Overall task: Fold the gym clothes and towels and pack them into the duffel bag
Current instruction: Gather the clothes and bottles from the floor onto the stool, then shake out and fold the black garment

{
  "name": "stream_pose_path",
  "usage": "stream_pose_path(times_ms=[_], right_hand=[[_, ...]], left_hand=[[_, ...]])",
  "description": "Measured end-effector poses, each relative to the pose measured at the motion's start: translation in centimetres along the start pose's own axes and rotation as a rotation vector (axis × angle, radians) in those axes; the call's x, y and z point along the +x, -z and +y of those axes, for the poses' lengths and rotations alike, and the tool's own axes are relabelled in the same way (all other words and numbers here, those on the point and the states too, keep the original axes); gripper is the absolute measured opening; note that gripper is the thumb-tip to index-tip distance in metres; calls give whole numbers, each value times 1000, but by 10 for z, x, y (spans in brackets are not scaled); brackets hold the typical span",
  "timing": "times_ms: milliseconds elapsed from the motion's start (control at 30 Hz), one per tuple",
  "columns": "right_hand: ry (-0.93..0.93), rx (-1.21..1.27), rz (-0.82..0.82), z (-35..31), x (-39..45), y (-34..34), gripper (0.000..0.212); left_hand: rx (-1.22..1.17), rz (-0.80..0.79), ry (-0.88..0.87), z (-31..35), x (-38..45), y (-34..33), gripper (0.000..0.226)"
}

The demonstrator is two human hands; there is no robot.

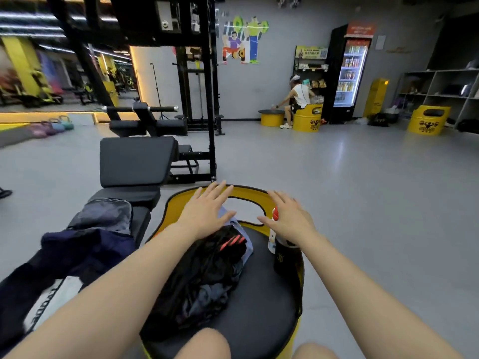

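Head view: our left hand (204,213) and right hand (290,218) hover spread, holding nothing; the right could topple the bottle (273,230) just beside it.

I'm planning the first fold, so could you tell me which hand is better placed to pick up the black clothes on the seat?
Left, probably. The left hand hovers open just beyond the black clothes; the right hand is over the bottle.

Clothes pile (207,275) sits on drum seat (259,307) w/ bottles (282,252) at its 3 o'clock, more garments (85,244) on bench (134,161) at 9 o'clock.
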State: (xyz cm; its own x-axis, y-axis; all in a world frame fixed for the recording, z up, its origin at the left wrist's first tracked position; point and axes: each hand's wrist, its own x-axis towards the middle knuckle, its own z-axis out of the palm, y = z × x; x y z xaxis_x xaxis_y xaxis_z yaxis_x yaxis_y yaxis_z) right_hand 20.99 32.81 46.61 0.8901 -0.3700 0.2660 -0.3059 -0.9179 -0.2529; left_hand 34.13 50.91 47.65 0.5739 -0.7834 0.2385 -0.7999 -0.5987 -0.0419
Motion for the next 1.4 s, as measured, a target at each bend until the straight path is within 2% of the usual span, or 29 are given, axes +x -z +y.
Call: stream_pose_path(times_ms=[167,267,667,800,900,1033,1233,1400], right_hand=[[135,-15,20,-50,7,21,74],[219,-12,35,-82,10,24,75],[451,17,52,-196,3,15,75],[492,21,43,-222,-2,1,75],[518,5,31,-235,-3,-12,75],[538,14,-6,-244,0,-32,75],[561,20,-64,-240,12,-72,75],[510,32,-153,-220,13,-110,76]], left_hand=[[36,111,102,-34,-51,46,71],[54,141,171,-54,-82,67,65],[70,124,447,-129,-198,106,64],[66,118,510,-150,-233,101,65],[60,103,536,-159,-246,92,79],[27,91,551,-168,-251,71,64],[-81,46,558,-174,-243,30,62],[-101,-53,517,-172,-219,-17,64]])
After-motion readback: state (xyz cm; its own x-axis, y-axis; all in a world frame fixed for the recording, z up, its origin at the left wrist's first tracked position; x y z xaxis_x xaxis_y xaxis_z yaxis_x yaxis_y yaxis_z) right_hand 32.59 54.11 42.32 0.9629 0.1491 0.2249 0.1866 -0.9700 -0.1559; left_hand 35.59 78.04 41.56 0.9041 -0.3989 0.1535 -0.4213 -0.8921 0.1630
